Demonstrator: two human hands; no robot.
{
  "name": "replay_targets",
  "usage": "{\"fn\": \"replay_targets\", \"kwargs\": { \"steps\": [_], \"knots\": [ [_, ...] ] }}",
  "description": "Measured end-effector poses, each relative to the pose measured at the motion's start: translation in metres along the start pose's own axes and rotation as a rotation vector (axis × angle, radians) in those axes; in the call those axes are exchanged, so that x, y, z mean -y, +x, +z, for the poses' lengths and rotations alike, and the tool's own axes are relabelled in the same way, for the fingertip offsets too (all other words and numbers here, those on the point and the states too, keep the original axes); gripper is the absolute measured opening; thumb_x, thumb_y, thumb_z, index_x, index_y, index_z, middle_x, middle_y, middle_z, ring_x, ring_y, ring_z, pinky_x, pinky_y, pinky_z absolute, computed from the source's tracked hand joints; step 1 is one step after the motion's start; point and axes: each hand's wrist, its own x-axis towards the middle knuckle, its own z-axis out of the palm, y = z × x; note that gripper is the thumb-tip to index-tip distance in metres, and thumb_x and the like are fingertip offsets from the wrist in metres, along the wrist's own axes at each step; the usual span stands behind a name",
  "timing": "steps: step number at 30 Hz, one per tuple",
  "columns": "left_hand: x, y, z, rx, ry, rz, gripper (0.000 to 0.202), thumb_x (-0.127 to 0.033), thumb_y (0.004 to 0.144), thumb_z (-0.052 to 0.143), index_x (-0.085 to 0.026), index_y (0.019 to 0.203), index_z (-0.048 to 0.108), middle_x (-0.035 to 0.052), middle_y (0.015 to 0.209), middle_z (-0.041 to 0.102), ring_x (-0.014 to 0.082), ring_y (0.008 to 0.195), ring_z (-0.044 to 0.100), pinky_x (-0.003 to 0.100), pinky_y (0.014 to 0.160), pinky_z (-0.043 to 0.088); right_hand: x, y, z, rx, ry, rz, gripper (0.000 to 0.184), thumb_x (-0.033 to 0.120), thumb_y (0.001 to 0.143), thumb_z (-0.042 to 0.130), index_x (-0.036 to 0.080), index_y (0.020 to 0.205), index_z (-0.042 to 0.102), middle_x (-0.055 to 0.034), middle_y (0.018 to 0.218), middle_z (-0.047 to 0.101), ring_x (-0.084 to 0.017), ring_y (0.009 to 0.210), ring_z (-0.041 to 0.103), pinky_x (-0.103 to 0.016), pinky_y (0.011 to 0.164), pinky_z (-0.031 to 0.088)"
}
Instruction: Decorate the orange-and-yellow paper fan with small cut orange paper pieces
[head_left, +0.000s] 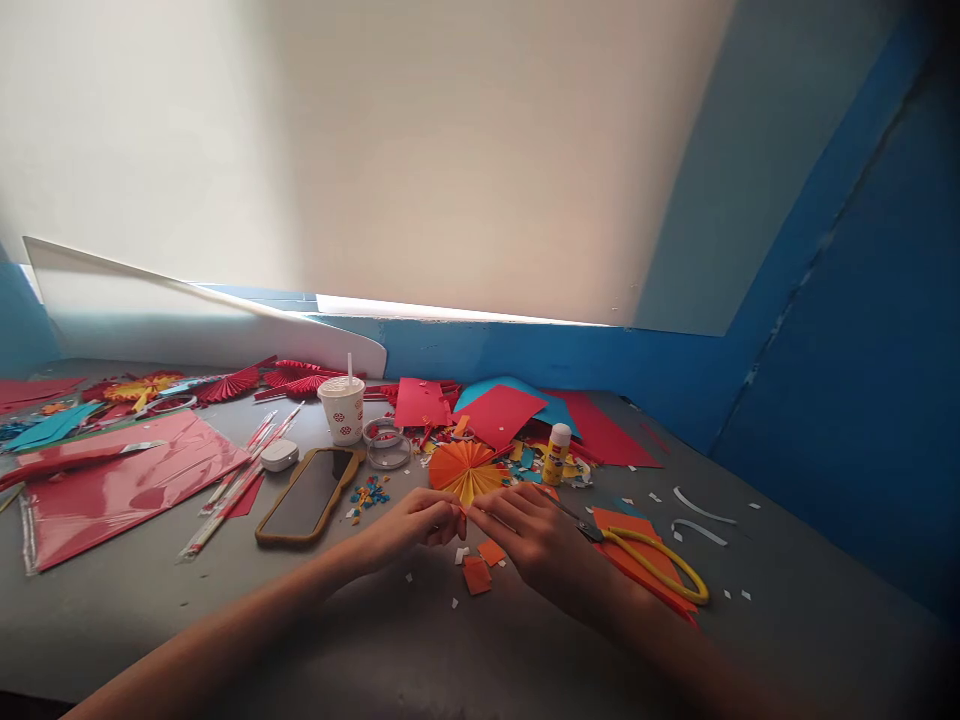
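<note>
My left hand (pixel 427 517) is closed in a pinch, with a small piece of orange paper (pixel 463 514) showing at its fingertips. My right hand (pixel 536 532) meets it from the other side, fingers bent and pressed together at the same piece; its thumb is mostly hidden. Just behind the fingertips lies a pleated orange and yellow paper fan (pixel 469 468). Small orange paper squares (pixel 476 575) rest on the table below the hands. Yellow-handled scissors (pixel 656 560) lie beside my right forearm on orange paper strips, their blades partly covered by the hand.
A glue stick (pixel 556 455) stands behind my right hand. To the left are a phone (pixel 309 497), a lidded cup with a straw (pixel 343 408), rolls of clear tape (pixel 388 450), a white earbud case (pixel 280 455) and a packet of red paper (pixel 135 480). Red sheets (pixel 501 415) and paper scraps lie farther back.
</note>
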Motion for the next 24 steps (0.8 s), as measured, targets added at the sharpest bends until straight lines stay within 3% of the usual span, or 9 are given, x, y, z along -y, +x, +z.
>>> {"fn": "replay_targets", "kwargs": {
  "steps": [5, 10, 14, 18, 21, 24],
  "knots": [
    [0.003, -0.001, 0.001, -0.005, -0.045, 0.008, 0.028, -0.039, 0.095, 0.053, -0.012, 0.092, 0.062, 0.0018, 0.084, 0.064, 0.0143, 0.072, 0.062, 0.031, 0.067, 0.053, 0.003, 0.001, -0.006, 0.016, -0.111, -0.084, 0.033, 0.003, 0.096, 0.039, 0.007, 0.123, 0.057, -0.0176, 0.112, 0.067, -0.031, 0.095, 0.06, -0.048, 0.079, 0.046],
    [-0.001, 0.0, 0.003, -0.015, -0.089, 0.0, 0.034, -0.043, 0.095, 0.05, -0.013, 0.085, 0.062, -0.0002, 0.076, 0.062, 0.0131, 0.066, 0.06, 0.029, 0.064, 0.051, 0.005, 0.0, -0.006, 0.018, -0.036, -0.055, 0.031, 0.005, 0.097, 0.039, 0.011, 0.118, 0.061, -0.0162, 0.116, 0.067, -0.029, 0.099, 0.061, -0.048, 0.085, 0.045],
    [-0.006, 0.001, 0.003, -0.013, -0.115, -0.005, 0.038, -0.046, 0.096, 0.047, -0.013, 0.081, 0.059, -0.0031, 0.066, 0.055, 0.01, 0.055, 0.052, 0.025, 0.055, 0.045, 0.004, 0.002, -0.001, -0.049, 0.135, 0.144, 0.028, 0.014, 0.1, 0.036, 0.018, 0.119, 0.057, -0.0121, 0.111, 0.066, -0.026, 0.101, 0.059, -0.045, 0.087, 0.046],
    [-0.008, 0.001, 0.005, -0.03, -0.133, 0.02, 0.04, -0.048, 0.096, 0.045, -0.014, 0.078, 0.056, -0.0053, 0.062, 0.048, 0.0085, 0.049, 0.044, 0.023, 0.051, 0.039, 0.009, 0.01, 0.005, -0.077, 0.383, 0.418, 0.036, 0.026, 0.105, 0.02, 0.019, 0.099, 0.055, -0.0057, 0.086, 0.064, -0.017, 0.079, 0.063, -0.028, 0.07, 0.052],
    [-0.007, 0.001, 0.009, -0.023, -0.139, 0.044, 0.038, -0.047, 0.096, 0.047, -0.015, 0.078, 0.056, -0.0047, 0.064, 0.048, 0.0088, 0.051, 0.044, 0.023, 0.051, 0.039, 0.017, 0.014, 0.009, -0.034, 0.56, 0.522, 0.045, 0.033, 0.105, 0.013, 0.021, 0.086, 0.052, -0.001, 0.076, 0.06, -0.013, 0.07, 0.061, -0.023, 0.064, 0.052],
    [-0.009, 0.002, 0.012, -0.006, -0.138, 0.055, 0.037, -0.047, 0.096, 0.046, -0.015, 0.079, 0.056, -0.0047, 0.064, 0.048, 0.0085, 0.05, 0.043, 0.022, 0.05, 0.038, 0.022, 0.017, 0.01, -0.017, 0.678, 0.592, 0.038, 0.039, 0.104, 0.02, 0.022, 0.084, 0.048, 0.0006, 0.077, 0.056, -0.013, 0.07, 0.057, -0.023, 0.064, 0.05]
  ]
}}
